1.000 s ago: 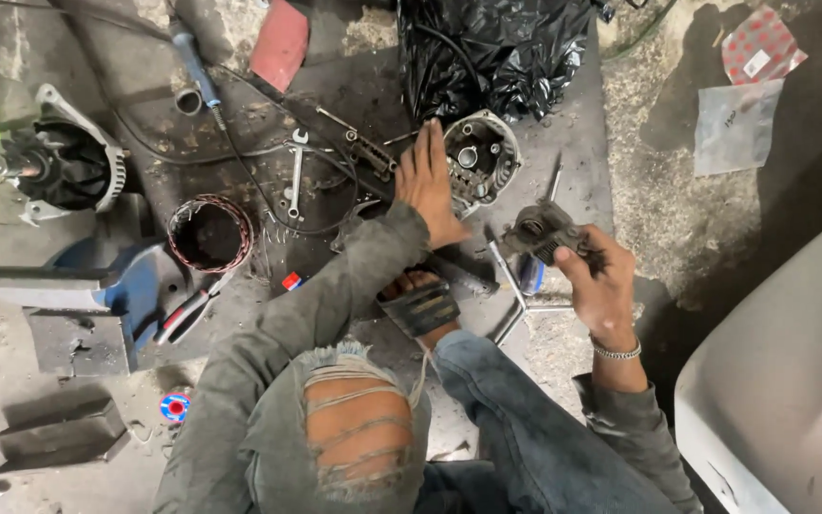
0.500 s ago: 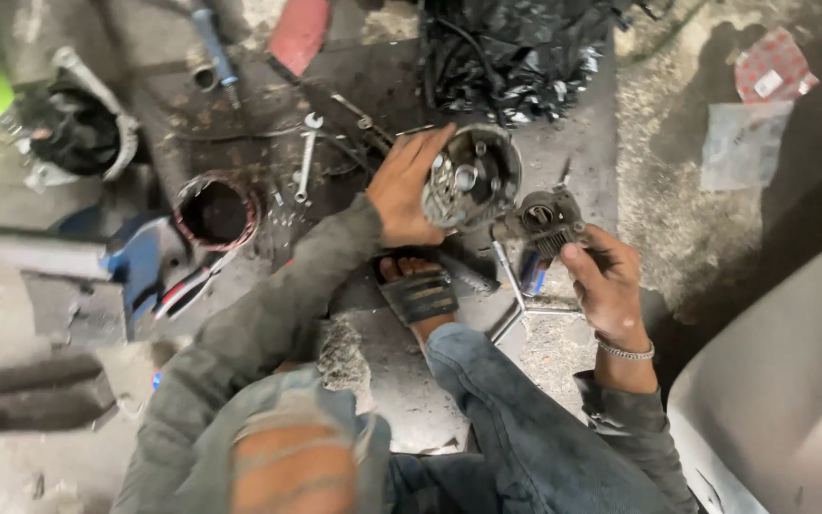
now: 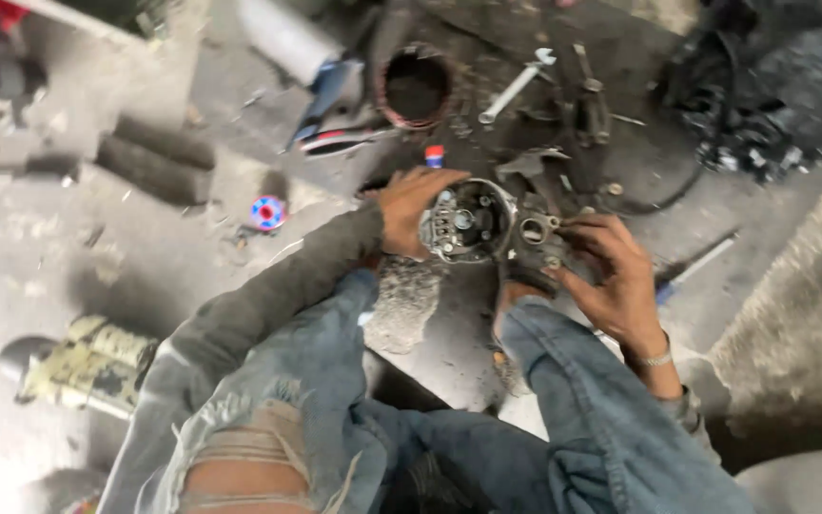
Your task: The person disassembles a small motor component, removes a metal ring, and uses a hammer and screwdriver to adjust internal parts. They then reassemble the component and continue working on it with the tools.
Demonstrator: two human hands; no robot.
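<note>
Head view is showing the left hand (image 3: 409,211) gripping the round alternator housing (image 3: 468,221) by its left rim, fingers wrapping the edge. Right of that housing, the right hand (image 3: 611,276) is pinching a small metal bracket part (image 3: 535,236) that is touching the housing's right side. Beyond the housing, a copper-wound stator ring (image 3: 416,88) and a wrench (image 3: 516,86) are lying well apart on the floor.
</note>
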